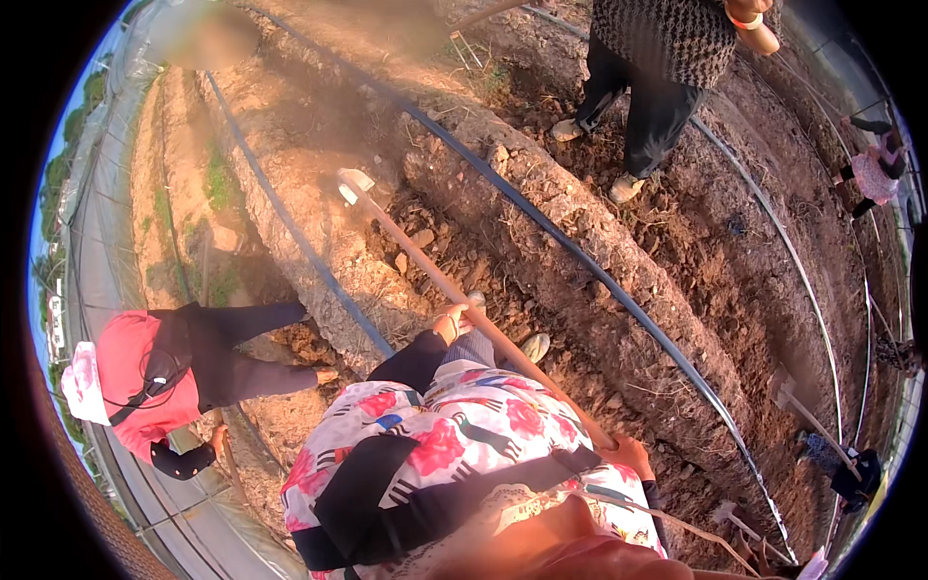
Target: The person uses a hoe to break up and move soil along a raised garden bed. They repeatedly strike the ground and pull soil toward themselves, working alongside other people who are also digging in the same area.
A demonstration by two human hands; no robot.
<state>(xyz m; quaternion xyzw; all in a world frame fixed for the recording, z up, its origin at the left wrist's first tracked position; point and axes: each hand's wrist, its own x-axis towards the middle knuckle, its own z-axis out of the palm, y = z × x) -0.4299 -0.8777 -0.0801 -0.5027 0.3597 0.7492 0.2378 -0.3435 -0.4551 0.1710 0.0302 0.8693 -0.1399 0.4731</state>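
A hoe with a long wooden handle (pixel 431 268) runs diagonally across the view in front of my flower-printed top. Its pale metal blade (pixel 355 184) is out ahead, at the soil of a raised bed. My left hand (pixel 451 323) is closed around the middle of the handle. Lower down, near the handle's rear end, my right hand (pixel 629 454) grips it at my right side. My shoes (pixel 536 347) stand in a furrow of loose, cloddy earth (pixel 428 232). Whether the blade touches the soil is hard to tell.
Black irrigation hoses (pixel 540 217) (pixel 290 225) run along the beds on both sides. A person in red (pixel 163 370) bends at left holding a wooden handle. Another person (pixel 645 94) stands in the furrow ahead right. Further people with tools work at the far right (pixel 873 174).
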